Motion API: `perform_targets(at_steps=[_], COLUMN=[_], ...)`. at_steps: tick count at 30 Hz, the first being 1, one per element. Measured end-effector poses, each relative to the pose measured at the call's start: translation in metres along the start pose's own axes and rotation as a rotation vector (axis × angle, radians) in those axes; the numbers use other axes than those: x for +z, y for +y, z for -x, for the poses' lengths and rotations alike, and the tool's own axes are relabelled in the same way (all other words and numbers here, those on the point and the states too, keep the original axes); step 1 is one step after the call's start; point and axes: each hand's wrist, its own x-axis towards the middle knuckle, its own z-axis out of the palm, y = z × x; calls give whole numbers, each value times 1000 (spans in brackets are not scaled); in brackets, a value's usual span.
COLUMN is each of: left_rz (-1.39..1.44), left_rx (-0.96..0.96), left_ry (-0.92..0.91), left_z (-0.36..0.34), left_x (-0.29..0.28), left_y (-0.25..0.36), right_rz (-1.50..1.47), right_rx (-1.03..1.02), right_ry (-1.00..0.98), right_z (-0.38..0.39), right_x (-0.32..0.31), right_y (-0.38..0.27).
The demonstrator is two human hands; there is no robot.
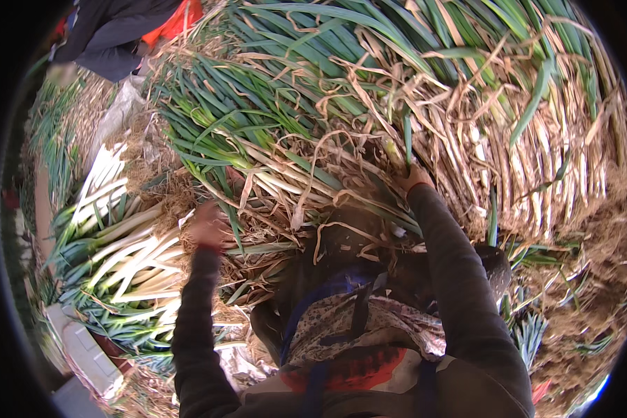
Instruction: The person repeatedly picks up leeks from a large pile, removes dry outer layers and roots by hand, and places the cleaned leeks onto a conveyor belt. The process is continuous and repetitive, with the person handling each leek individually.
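My left hand (205, 224) is smeared by motion beside the roots of the peeled green onions (129, 261) on the left, so its fingers cannot be made out. Those onions have clean white stems and lie fanned out in a pile. My right hand (416, 177) reaches forward into the unpeeled green onions (467, 157), its fingers curled around a green onion (407, 138) whose green leaf sticks up from the grip. Part of that hand is hidden among dry leaves. Between my hands lies a bunch of green onions (279, 171) with pale stems and green tops.
Another person in dark clothing (115, 38) is at the far left, near an orange cloth (177, 22). A pale box-like object (90, 355) stands at the lower left. Loose roots and husks (585, 279) cover the ground at right. My patterned apron (369, 324) lies across my lap.
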Motion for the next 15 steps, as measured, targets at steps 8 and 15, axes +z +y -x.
perform_targets(at_steps=[8,15], left_rz=[-721,-944], left_rx=[610,331], left_ry=[-553,-874], left_z=[-19,6], left_x=[234,225], left_y=[110,56], right_rz=[-104,279], right_rx=[-108,-381], right_ry=[125,17], right_z=[-6,-4], right_x=[-16,-20], right_y=[14,36])
